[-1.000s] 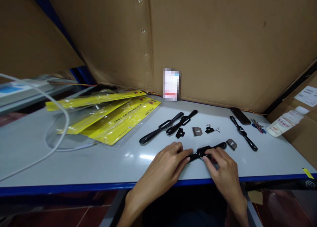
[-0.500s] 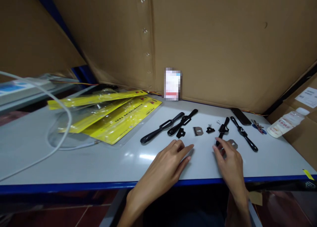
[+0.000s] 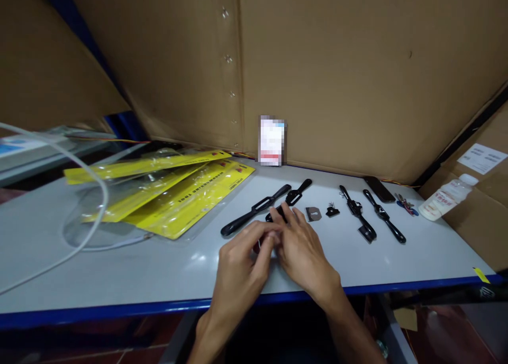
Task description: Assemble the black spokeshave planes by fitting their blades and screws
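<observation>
My left hand (image 3: 240, 261) and my right hand (image 3: 307, 253) meet above the front of the table. The fingertips of both are pressed together in a pinch, and whatever lies between them is hidden. Behind them is a black spokeshave body (image 3: 299, 192), its near end partly covered by my right fingers. A longer black spokeshave body (image 3: 236, 226) lies to its left. On the right are a loose steel blade (image 3: 313, 214), a black cap piece (image 3: 332, 211) with a small screw by it, a spokeshave (image 3: 355, 209) with a blade at its near end, and another spokeshave (image 3: 384, 216).
Yellow blister packs (image 3: 190, 205) lie fanned on the left, beside a white cable (image 3: 101, 194). A blurred card or screen (image 3: 271, 142) leans on the cardboard wall. At right are a dark phone (image 3: 379, 189), keys (image 3: 407, 205) and a white bottle (image 3: 442, 200).
My right hand has left the spokeshave on the right and moved left to meet my left hand. That spokeshave now lies turned, over the blade. My left fingers have closed. The view has shifted slightly.
</observation>
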Demonstrator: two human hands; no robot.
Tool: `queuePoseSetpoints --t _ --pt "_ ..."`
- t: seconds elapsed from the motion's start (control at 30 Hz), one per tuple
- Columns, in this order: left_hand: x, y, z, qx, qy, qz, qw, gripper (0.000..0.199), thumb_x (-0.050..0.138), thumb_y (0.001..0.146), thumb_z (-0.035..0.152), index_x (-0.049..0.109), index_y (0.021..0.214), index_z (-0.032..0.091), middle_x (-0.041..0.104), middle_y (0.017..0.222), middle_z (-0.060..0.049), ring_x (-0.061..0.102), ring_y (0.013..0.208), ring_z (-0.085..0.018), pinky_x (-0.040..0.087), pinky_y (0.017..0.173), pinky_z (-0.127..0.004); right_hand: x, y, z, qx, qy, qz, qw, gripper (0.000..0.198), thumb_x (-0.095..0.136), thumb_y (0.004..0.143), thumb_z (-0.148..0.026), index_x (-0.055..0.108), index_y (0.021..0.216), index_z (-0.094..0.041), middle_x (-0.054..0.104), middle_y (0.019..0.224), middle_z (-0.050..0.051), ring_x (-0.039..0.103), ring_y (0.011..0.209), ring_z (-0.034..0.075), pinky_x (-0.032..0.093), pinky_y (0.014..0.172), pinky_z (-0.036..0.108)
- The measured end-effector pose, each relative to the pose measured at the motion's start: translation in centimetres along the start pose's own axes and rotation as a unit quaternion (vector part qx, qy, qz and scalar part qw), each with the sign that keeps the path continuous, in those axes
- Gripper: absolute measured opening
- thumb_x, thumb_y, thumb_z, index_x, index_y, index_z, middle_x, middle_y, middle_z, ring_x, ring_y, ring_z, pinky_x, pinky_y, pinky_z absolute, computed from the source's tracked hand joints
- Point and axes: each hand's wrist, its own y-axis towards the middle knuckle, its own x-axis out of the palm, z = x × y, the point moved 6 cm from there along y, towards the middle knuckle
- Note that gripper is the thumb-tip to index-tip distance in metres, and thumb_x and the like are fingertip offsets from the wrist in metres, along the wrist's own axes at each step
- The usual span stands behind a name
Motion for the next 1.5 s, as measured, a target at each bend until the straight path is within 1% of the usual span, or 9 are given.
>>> queuePoseSetpoints --t 0.2,0.37,0.57,0.73,0.93,1.03,1.13,1.37,1.5 --pt "0.5 0.1 -0.3 -0.003 -0.014 -0.021 1.000 0.023 0.050 0.097 0.026 0.072 0.092 0.021 0.074 0.090 -0.004 0.069 0.084 -0.020 0.054 0.077 -0.031 1.9 0.3 -0.2 -0.018 -0.046 -0.064 0.997 0.063 0.054 0.097 -0.021 0.037 0.158 -0.015 0.024 0.165 0.021 0.022 0.152 0.041 0.031 0.118 0.063" --pt "1.5 0.1 -1.1 0.006 0.047 -0.045 0.998 0.030 0.043 0.099 0.028 0.073 0.104 0.023 0.072 0.100 -0.007 0.066 0.096 -0.024 0.054 0.085 -0.038 1.2 -1.4 0.1 -0.024 -0.065 -0.043 0.997 0.049 0.046 0.099 -0.014 0.050 0.147 -0.006 0.033 0.161 0.025 0.032 0.150 0.035 0.037 0.119 0.052" --pt "3.3 -0.5 -2.0 0.063 0.116 -0.132 0.982 0.038 0.040 0.103 0.028 0.064 0.132 0.022 0.061 0.142 -0.010 0.058 0.129 -0.024 0.051 0.105 -0.043 0.6 -4.8 -0.2 0.002 -0.063 0.005 0.998 0.046 0.048 0.101 -0.021 0.054 0.144 -0.005 0.046 0.154 0.022 0.041 0.145 0.033 0.040 0.119 0.050" --pt "4.2 -1.0 -2.2 0.085 0.159 -0.190 0.965 0.037 0.040 0.104 0.028 0.068 0.127 0.021 0.068 0.134 -0.009 0.058 0.131 -0.026 0.049 0.108 -0.049 0.3 -6.6 -0.2 -0.026 0.001 -0.012 1.000 0.050 0.047 0.102 -0.022 0.048 0.149 -0.006 0.046 0.155 0.018 0.038 0.147 0.027 0.034 0.123 0.047" --pt "3.7 -0.7 -2.1 0.060 0.192 -0.152 0.968 0.030 0.045 0.101 0.027 0.070 0.113 0.018 0.068 0.117 -0.012 0.062 0.113 -0.030 0.055 0.095 -0.048 -0.5 -8.4 4.6 0.043 -0.016 0.031 0.998 0.055 0.033 0.099 -0.007 0.044 0.153 -0.012 0.042 0.157 0.015 0.039 0.147 0.024 0.037 0.121 0.050" --pt "3.4 -0.6 -2.3 0.045 0.223 -0.155 0.961 0.028 0.045 0.098 0.022 0.071 0.106 0.018 0.065 0.102 -0.012 0.062 0.098 -0.029 0.056 0.082 -0.044 -0.9 -7.5 6.7 0.082 -0.032 0.038 0.995 0.052 0.033 0.102 -0.013 0.045 0.152 -0.008 0.043 0.156 0.018 0.038 0.147 0.026 0.035 0.121 0.052" --pt "3.0 -0.6 -2.6 0.034 0.241 -0.141 0.960 0.032 0.044 0.096 0.018 0.067 0.118 0.018 0.062 0.105 -0.011 0.063 0.089 -0.025 0.056 0.073 -0.039 -2.1 -7.2 7.8 0.091 -0.035 0.052 0.994 0.052 0.033 0.105 -0.022 0.042 0.153 -0.005 0.040 0.157 0.018 0.035 0.149 0.026 0.031 0.123 0.054" --pt "3.4 -0.8 -2.7 0.065 0.292 -0.122 0.946 0.045 0.042 0.091 0.010 0.061 0.131 0.012 0.063 0.113 -0.017 0.059 0.099 -0.033 0.053 0.083 -0.049 -6.3 -15.4 13.3 0.207 -0.100 0.155 0.961 0.057 0.031 0.105 -0.040 0.054 0.145 -0.007 0.056 0.146 0.019 0.048 0.141 0.030 0.039 0.118 0.055" --pt "3.6 -0.9 -2.9 0.069 0.323 -0.148 0.932 0.054 0.044 0.082 0.001 0.060 0.134 0.010 0.064 0.109 -0.016 0.058 0.096 -0.032 0.051 0.080 -0.047 -5.7 -16.0 15.0 0.235 -0.096 0.133 0.958 0.055 0.031 0.105 -0.041 0.055 0.144 -0.011 0.055 0.148 0.017 0.046 0.142 0.030 0.041 0.117 0.053"
